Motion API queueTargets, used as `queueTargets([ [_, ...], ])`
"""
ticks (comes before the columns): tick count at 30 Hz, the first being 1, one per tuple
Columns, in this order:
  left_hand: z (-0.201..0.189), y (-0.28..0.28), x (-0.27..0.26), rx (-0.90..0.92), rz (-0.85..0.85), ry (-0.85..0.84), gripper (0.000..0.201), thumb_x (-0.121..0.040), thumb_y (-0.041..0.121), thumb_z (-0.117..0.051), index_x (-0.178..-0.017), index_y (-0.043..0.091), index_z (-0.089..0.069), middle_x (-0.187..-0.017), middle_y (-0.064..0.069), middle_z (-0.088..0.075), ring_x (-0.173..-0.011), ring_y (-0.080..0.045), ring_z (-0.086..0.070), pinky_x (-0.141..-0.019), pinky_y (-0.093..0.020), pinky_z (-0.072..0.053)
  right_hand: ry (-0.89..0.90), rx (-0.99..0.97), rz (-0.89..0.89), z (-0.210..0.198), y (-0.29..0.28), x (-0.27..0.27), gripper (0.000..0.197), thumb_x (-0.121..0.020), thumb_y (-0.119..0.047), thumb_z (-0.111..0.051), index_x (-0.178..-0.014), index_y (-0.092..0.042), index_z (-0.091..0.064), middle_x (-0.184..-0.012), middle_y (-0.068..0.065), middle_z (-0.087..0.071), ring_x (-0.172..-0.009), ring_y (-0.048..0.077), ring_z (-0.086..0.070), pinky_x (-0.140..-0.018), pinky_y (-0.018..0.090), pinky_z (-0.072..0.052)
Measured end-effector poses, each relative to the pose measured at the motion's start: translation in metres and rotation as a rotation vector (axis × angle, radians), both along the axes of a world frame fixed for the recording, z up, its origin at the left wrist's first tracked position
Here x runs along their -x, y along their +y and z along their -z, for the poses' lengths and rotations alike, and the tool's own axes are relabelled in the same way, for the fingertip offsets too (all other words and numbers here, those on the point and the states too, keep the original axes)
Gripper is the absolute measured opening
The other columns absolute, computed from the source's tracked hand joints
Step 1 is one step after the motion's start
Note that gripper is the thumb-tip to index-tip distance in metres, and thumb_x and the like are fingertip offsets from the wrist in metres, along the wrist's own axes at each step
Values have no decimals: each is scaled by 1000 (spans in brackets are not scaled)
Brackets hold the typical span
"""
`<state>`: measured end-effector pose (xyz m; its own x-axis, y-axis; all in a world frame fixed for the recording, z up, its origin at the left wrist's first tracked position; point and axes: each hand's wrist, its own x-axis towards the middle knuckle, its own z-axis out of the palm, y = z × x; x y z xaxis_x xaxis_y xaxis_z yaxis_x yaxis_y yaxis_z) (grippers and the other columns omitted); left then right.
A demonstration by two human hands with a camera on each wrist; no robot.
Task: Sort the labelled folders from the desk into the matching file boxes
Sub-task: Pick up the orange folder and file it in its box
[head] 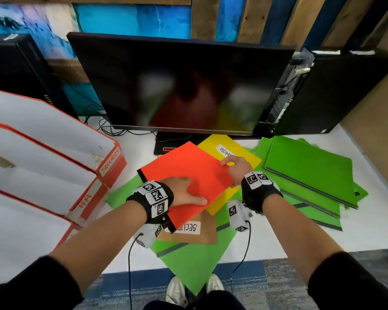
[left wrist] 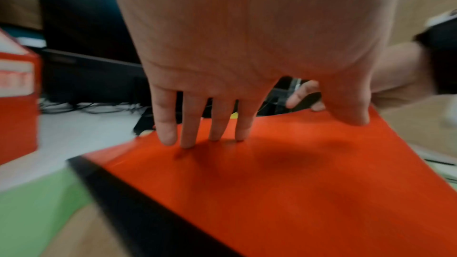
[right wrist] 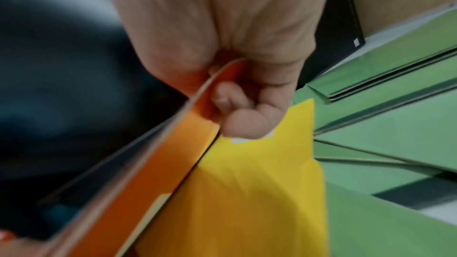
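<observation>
From the head view, your left hand (head: 184, 193) lies on top of the flat red-orange card folder with a black spine (head: 184, 173), and your right hand (head: 235, 168) grips its right edge; the folder is tilted up above the pile on the white tabletop (head: 367, 240), over a yellow folder labelled ADM… (head: 240, 153), a brown folder labelled SECUR… (head: 188, 233) and several green folders (head: 309, 166). No label shows on the red-orange face here, so you cannot tell its box yet. The red-and-white cardboard file boxes (head: 112, 162), marked SECURITY and HR, stand to your left. You appear to be at the pick-up step: the next move calls for finding the label, probably on the hidden face, then carrying the folder left to the matching box. The left wrist view shows what the head view only hints at: your left fingers (left wrist: 190, 124) are straight, tips pressing the red-orange surface, curled round nothing, with the black spine running along the near-left edge. The right wrist view gives the underside: your right thumb is over the edge and your fingers (right wrist: 242, 120) curl beneath, pinching the card, and a pale strip that may be a label shows on the lower face, too blurred to read.
</observation>
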<state>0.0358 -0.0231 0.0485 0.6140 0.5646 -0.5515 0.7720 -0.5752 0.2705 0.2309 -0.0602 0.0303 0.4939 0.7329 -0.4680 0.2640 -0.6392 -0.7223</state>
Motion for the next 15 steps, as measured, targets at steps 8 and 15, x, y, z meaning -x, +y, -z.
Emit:
queueTargets([
  [8,-81,12,5,-286,220,21,46,-88,31,-54,-131,18,-43,-116,-13,-61,-101,-31,-61,-81,-34,-51,263,-178,37,-97,11,-1,11,-90,-2,-48,-83,-3,-57,-72,13,-54,-50,19,-55,-48,30,-54],
  [15,-162,67,36,-482,-19,-291,14,-86,21,-57,-98,26,-63,-94,-4,-64,-93,-28,-62,-78,-32,-47,125,-366,-202,-125,-1,-7,58,-96,-53,-28,-85,-7,-62,-70,9,-63,-61,17,-56,-60,29,-47],
])
